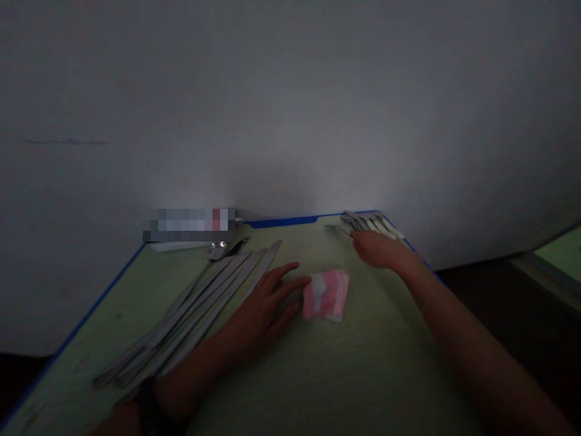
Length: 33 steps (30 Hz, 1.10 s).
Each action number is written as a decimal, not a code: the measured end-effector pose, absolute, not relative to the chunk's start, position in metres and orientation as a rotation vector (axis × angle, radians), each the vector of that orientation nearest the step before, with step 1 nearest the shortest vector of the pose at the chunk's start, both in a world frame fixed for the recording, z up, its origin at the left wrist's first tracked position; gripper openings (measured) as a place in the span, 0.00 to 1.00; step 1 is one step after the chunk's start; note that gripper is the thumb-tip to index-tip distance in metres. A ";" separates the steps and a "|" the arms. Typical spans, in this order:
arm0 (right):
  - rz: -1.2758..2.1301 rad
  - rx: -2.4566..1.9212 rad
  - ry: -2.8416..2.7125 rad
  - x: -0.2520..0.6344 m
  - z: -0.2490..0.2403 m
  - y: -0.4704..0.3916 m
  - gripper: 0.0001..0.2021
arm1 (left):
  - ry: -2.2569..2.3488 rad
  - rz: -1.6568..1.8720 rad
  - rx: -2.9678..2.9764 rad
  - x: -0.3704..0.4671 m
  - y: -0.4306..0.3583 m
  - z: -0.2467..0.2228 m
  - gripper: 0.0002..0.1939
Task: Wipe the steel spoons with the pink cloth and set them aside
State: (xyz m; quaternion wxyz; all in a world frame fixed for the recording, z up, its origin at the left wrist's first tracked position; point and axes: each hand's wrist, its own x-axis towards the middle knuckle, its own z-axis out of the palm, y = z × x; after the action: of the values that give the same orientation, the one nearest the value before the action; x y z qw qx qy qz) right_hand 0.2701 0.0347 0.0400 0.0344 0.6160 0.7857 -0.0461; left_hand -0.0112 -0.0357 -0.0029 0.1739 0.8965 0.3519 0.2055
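Note:
My left hand [275,297] is open, its fingers spread low over the table, and a fingertip meets the left edge of a folded pink-and-white cloth [327,295]. Farther off on the right, my right hand [374,247] is closed on a thin metal piece of cutlery [338,229]; its head points left, and whether it is a fork or a spoon I cannot tell. Just beyond that hand lies a row of cutlery [379,222], some with pale handles. Several long flat metal utensils [195,303] lie side by side left of my left hand.
The light green table [354,375] has a blue edge and stands against a grey wall [290,109]. At its back left is a blurred-out box-like object [193,225]. A shiny metal spoon bowl [218,250] lies before it. Another green surface [563,257] shows at far right.

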 end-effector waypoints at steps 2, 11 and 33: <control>-0.114 1.908 2.351 0.263 0.037 0.031 0.25 | 0.926 0.527 2.569 -0.011 -0.037 0.000 0.22; -0.066 2.030 2.293 0.237 0.024 0.028 0.24 | 0.823 0.426 2.635 -0.008 -0.038 0.002 0.11; 0.075 2.225 2.176 0.233 0.010 0.034 0.20 | 0.843 0.435 2.610 -0.009 -0.037 0.000 0.11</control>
State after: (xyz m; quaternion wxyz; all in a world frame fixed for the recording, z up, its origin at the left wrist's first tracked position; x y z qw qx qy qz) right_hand 0.2330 0.0341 0.0102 0.0141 0.7146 0.6990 0.0242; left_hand -0.0086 -0.0373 -0.0003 0.1815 0.9243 0.2985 0.1540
